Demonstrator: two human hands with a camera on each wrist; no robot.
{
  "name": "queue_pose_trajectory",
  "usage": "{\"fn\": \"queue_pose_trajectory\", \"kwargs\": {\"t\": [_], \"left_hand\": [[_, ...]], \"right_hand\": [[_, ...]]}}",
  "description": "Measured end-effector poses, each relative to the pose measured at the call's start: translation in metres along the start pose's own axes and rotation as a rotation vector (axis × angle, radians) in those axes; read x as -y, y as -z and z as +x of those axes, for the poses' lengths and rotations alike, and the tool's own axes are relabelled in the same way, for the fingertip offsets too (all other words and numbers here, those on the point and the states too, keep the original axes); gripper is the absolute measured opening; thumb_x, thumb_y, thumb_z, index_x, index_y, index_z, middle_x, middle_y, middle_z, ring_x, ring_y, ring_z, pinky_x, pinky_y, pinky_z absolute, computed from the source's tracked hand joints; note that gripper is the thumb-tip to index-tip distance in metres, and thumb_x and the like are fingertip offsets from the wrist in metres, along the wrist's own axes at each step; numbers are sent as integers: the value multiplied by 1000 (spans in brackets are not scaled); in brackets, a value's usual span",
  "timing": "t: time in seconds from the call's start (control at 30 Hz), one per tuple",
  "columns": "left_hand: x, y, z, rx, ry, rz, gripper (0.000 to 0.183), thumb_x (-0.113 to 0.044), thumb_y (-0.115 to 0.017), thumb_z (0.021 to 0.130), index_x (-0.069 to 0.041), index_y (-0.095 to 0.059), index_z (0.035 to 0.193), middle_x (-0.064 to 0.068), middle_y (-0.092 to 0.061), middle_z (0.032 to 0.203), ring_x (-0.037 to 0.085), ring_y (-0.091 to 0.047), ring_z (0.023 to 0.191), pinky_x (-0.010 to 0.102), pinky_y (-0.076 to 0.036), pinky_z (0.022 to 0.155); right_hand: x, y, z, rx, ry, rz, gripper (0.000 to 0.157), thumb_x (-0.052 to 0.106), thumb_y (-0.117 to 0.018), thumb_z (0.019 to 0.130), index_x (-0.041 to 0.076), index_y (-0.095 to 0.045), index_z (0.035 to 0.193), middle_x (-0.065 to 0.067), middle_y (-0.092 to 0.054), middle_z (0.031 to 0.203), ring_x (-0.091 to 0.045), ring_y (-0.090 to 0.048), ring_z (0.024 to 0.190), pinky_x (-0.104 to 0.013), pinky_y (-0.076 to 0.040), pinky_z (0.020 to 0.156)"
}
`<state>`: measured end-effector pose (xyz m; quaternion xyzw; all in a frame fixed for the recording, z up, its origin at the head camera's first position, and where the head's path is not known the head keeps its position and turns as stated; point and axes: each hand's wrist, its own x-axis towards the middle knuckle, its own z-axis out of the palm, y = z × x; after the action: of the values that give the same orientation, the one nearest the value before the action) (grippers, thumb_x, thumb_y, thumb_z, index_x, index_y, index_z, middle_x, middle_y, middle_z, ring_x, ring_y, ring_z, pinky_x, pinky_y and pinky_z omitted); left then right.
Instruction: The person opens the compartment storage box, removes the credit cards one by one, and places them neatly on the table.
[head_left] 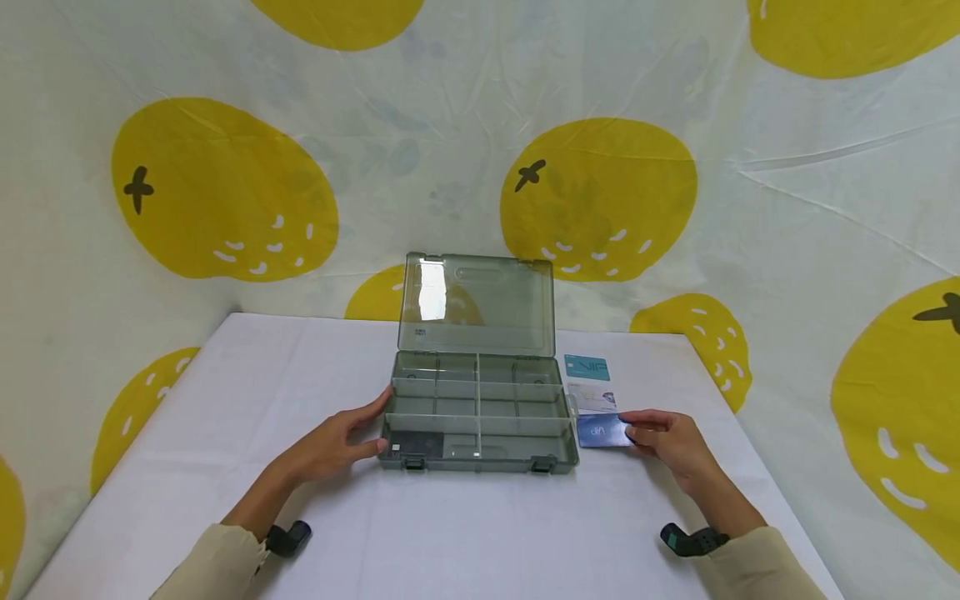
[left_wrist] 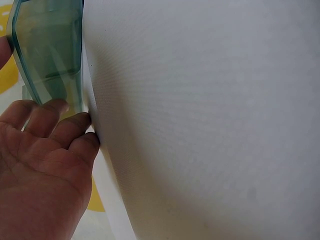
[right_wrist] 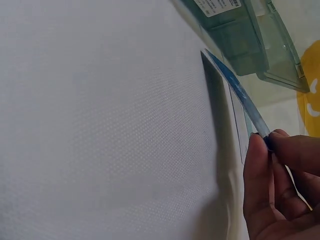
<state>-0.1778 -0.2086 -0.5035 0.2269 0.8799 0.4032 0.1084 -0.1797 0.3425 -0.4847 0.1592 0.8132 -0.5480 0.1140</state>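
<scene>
A see-through grey-green compartment box (head_left: 480,454) stands on the table with its lid (head_left: 495,308) raised at the back. My left hand (head_left: 341,442) rests against the box's left side, thumb near the front corner and fingers spread farther back. In the left wrist view, the fingers (left_wrist: 70,127) reach the box wall (left_wrist: 50,55). Right of the box, my right hand (head_left: 671,442) pinches a blue card (head_left: 600,431) marked VIP by its right edge. The right wrist view has this card (right_wrist: 237,90) tilted, its far edge close over the cloth.
Behind the blue card lie a pale card (head_left: 591,398) and a teal VIP card (head_left: 587,367). A flat black piece (head_left: 420,443) with a small white square lies in the box's front left compartment. White cloth (head_left: 465,533) covers the table; a fruit-print curtain (head_left: 450,167) hangs behind.
</scene>
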Motion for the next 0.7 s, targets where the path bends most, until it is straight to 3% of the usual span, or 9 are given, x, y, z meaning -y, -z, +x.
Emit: {"fn": "queue_pose_trajectory", "kwargs": {"t": [0.13, 0.4, 0.7], "left_hand": [[0, 0, 0, 0, -2, 1, 87, -33, -71, 103, -11, -20, 171, 12, -22, 177, 41, -28, 162, 66, -26, 128], [0, 0, 1, -2, -4, 11, 87, -35, -71, 103, -11, -21, 170, 12, -24, 176, 41, -28, 162, 66, -26, 128], [1, 0, 2, 1, -3, 10, 88, -34, -72, 102, -12, -21, 171, 11, -24, 176, 41, -28, 162, 66, -26, 128]], "right_hand": [[2, -1, 0, 0, 1, -9, 43, 8, -72, 101, 2, -66, 143, -14, -75, 126, -17, -73, 97, -27, -65, 83], [3, -2, 0, -52, 21, -64, 41, 9, -73, 101, 1, -66, 140, -20, -75, 125, -20, -76, 94, -29, -66, 81], [9, -2, -8, -197, 87, -237, 32, 13, -70, 102, 2, -71, 133, -21, -76, 120, -26, -80, 95, -28, -66, 78]]}}
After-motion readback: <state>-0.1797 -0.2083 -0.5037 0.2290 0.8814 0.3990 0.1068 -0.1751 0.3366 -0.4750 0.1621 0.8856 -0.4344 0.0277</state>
